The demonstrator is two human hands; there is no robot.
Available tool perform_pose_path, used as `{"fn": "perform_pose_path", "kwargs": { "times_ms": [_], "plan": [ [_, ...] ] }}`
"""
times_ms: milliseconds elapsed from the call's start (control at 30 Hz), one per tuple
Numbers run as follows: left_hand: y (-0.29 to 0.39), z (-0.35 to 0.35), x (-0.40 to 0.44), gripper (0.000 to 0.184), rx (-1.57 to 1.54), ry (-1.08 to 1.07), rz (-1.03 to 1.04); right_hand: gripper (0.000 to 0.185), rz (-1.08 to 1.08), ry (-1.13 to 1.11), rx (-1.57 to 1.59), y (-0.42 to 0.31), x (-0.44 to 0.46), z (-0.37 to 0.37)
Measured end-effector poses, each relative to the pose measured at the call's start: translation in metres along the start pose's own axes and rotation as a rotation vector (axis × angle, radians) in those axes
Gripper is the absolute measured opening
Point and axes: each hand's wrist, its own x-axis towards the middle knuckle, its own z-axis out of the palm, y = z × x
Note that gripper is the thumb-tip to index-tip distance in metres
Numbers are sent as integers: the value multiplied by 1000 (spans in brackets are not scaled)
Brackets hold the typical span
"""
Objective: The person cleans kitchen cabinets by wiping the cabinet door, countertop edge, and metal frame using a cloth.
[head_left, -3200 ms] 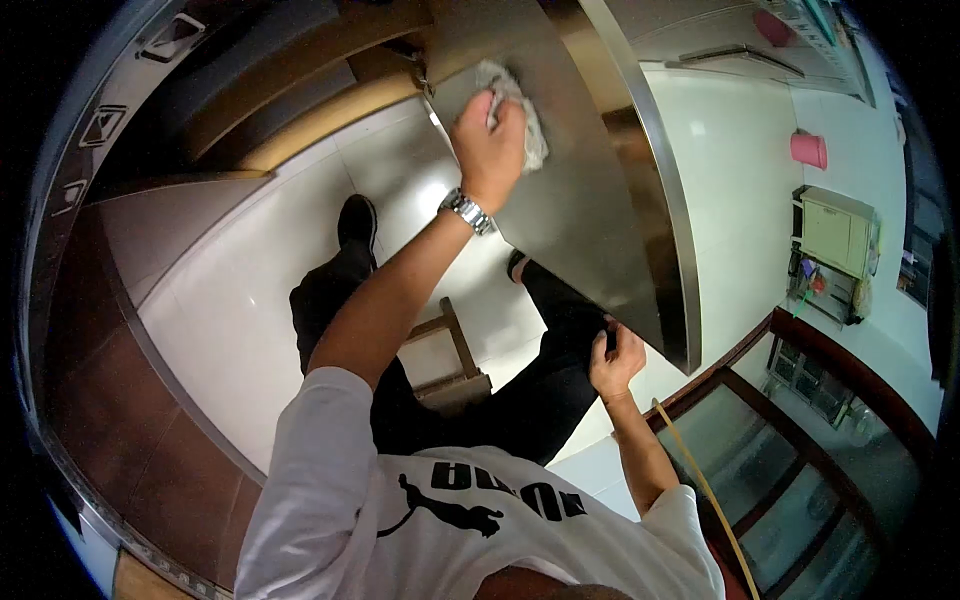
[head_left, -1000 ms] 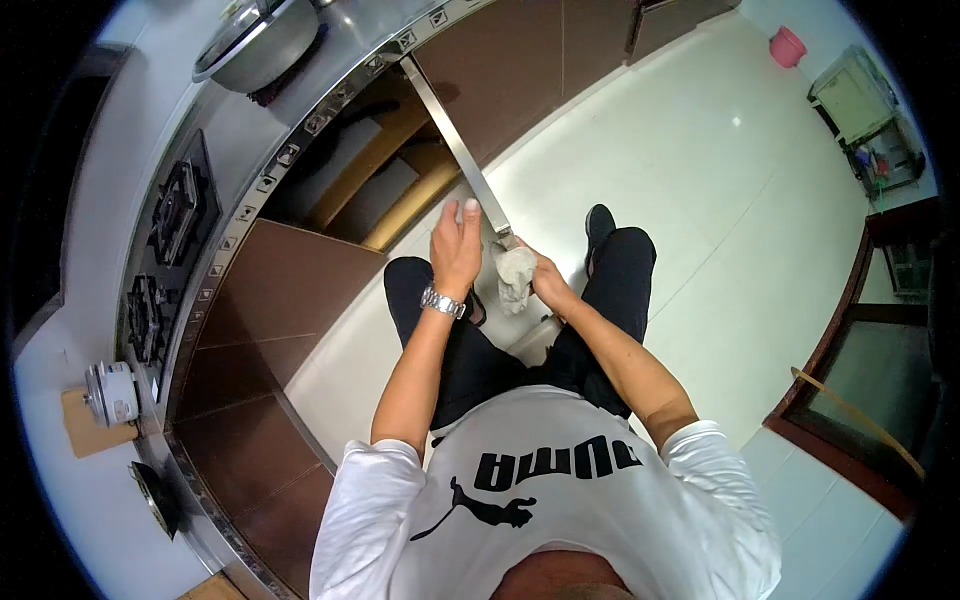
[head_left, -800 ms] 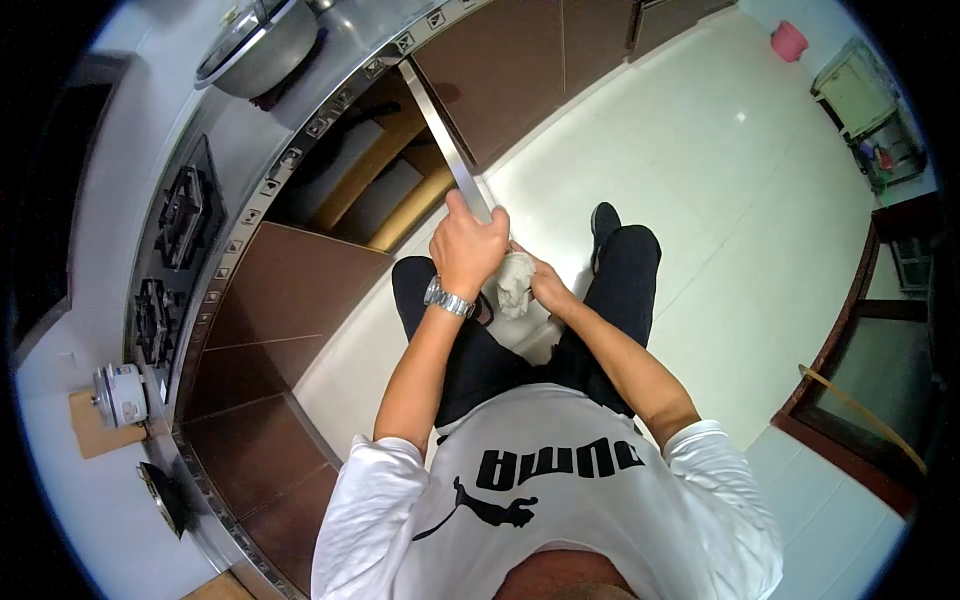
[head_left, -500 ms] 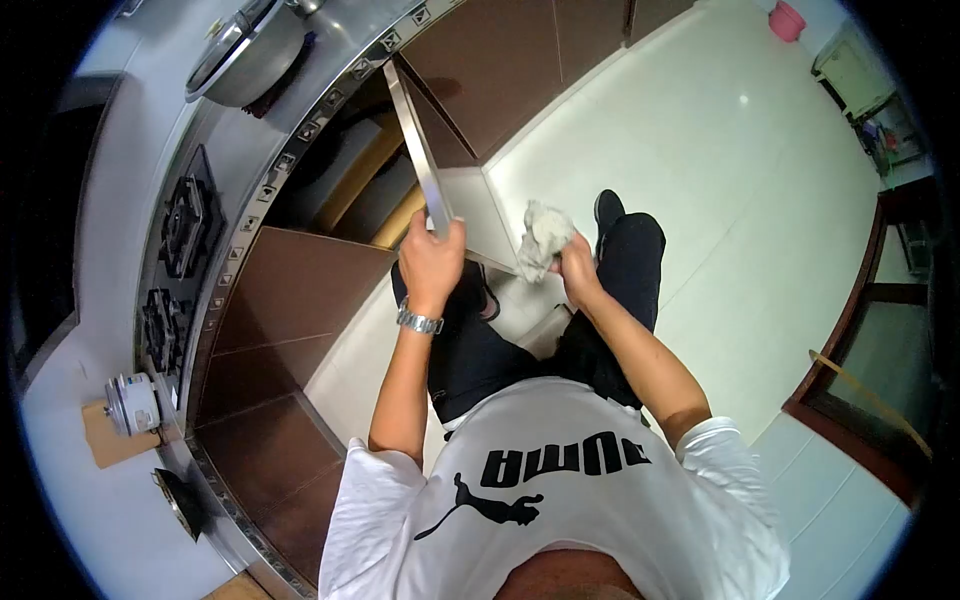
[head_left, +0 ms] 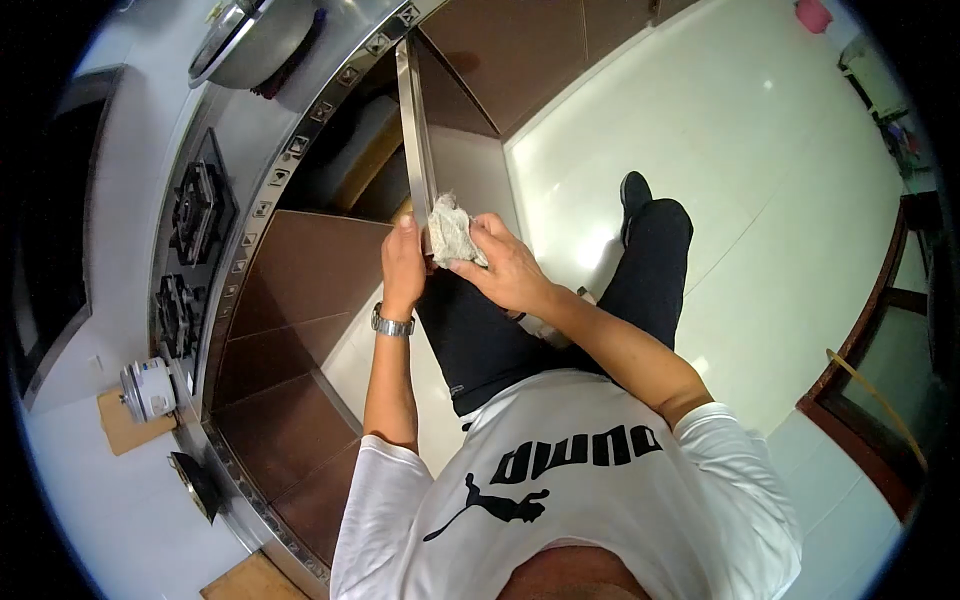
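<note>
The cabinet door (head_left: 413,130) stands open, its long metal edge pointing toward me. My left hand (head_left: 403,262), with a metal watch on the wrist, grips the near end of the door, thumb up and fingers partly hidden behind it. A crumpled whitish cloth (head_left: 455,235) is pinched in my right hand (head_left: 508,268) and touches the door's near end beside my left hand. My two hands are close together but apart.
Dark shelves (head_left: 365,160) show inside the open cabinet. On the left, the counter carries a gas stove (head_left: 200,200), a metal pot (head_left: 250,50) and a rice cooker (head_left: 148,390). My knee (head_left: 665,225) is on the right, above the pale floor (head_left: 740,180).
The door has swung slightly left. My right hand has brought the cloth left against its near end, where it was held away in the air. My left hand has shifted left with the door.
</note>
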Motion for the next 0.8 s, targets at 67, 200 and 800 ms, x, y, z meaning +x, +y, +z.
{"fn": "perform_pose_path", "kwargs": {
  "times_ms": [67, 200, 800],
  "plan": [
    [4, -6, 5, 60, -167, -34, -136, 42, -132, 24, -56, 1, 6, 2],
    [-20, -19, 15, 62, -141, -73, -144, 43, -207, 26, -83, 7, 37, 5],
    [-32, -30, 19, 57, -72, 9, -69, 58, -230, -51, -236, 4, 51, 27]
  ]
}}
